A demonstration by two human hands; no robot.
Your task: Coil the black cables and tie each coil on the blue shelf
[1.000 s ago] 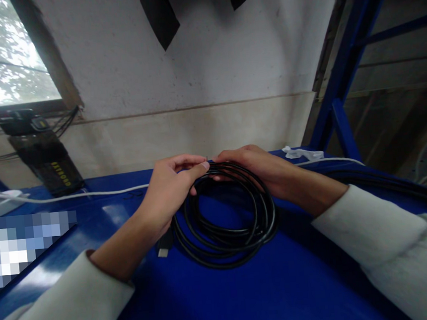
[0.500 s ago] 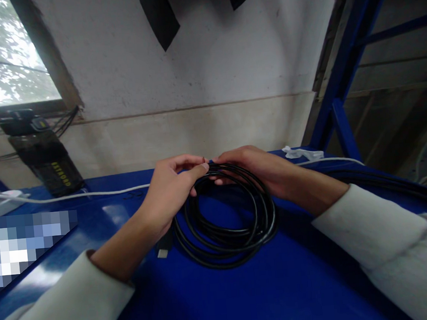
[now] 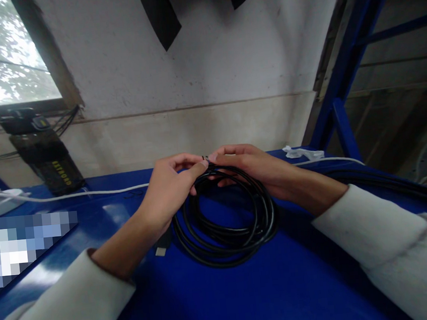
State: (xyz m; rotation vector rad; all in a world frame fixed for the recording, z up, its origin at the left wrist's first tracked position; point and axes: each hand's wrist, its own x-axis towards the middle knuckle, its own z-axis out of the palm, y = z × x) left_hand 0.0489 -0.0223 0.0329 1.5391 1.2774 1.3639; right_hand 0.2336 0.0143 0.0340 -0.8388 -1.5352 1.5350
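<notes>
A black cable (image 3: 228,263), wound into a coil of several loops, lies on the blue table with its far side at my fingers. My left hand (image 3: 174,186) pinches the top of the coil between thumb and fingers. Opposite it, my right hand (image 3: 247,164) is closed at the same spot, its lower fingers behind the loops and its thumb tip close to my left thumb. A thin dark strip, perhaps a tie, pokes up between the fingertips; most of it is hidden. Below my left wrist a cable plug (image 3: 160,251) with a metal end rests on the table.
A dark bottle (image 3: 51,157) stands at the back left, beside a white power strip (image 3: 2,201). A white cord (image 3: 89,193) runs along the table's rear. Crumpled clear plastic (image 3: 302,153) and more black cables (image 3: 383,182) lie on the right. A wall rises behind the table (image 3: 226,303).
My right thumb and index finger have risen slightly above the coil and come closer together. My left hand keeps its grip, and the coil has barely moved.
</notes>
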